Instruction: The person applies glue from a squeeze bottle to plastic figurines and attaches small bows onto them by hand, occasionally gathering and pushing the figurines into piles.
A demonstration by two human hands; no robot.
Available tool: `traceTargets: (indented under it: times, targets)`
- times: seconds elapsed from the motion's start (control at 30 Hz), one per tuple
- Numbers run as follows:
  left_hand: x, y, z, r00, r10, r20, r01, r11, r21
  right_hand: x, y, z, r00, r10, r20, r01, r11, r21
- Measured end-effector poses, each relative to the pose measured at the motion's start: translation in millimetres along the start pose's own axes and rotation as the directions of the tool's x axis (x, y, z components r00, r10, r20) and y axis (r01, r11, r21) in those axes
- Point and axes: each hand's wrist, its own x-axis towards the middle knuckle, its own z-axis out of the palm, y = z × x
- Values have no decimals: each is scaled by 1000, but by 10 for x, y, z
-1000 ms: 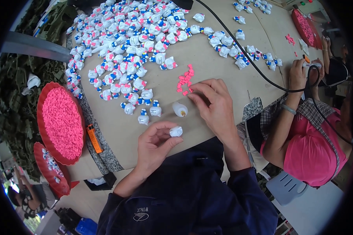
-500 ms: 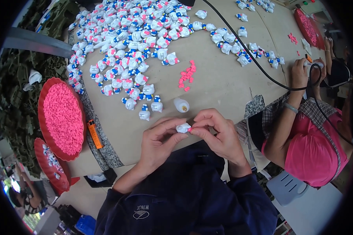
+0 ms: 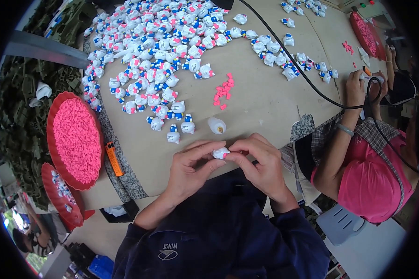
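I see the small white figure [image 3: 219,152] over the counter's [image 3: 260,104] near edge, pinched in the grip of both left hand [image 3: 187,168] and right hand [image 3: 260,165], seemingly light, stiff, rather slippery, best held by its sides.

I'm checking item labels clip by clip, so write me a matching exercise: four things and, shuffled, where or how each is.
1. white piece
2. translucent bottle
3. orange object
4. large red tray

A. full of pink pieces
B. between left hand and right hand
C. immediately right of the large red tray
D. on the table, just beyond the hands

Pairs: 1-B, 2-D, 3-C, 4-A
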Motion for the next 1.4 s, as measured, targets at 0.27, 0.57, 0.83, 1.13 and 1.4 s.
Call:
traceTargets:
  times: [0.27, 0.57, 0.83, 1.13, 1.4]
  targets:
    - [15, 30, -37, 986, 168, 19, -167, 957, 236, 28, 96, 65, 878, -470, -93, 438, 866, -243]
    - [-13, 13, -57, 1000, -1, 16, 1, 999, -38, 20, 118, 177, 854, -488, -183, 445, 865, -232]
    - [-29, 26, 1, 999, -45, -10, 43, 991, -123, 21, 96, 165, 883, -432, -185, 399, 897, -188]
    - [13, 167, -101, 945, 307, -112, -229, 866, 445, 47, 144, 188, 918, -344, -195, 329, 938, -107]
    - [530, 574, -293, 769, 633, -87, -219, 390, 895, 308, 112, 264, 927, -244, -284, 199, 964, -179]
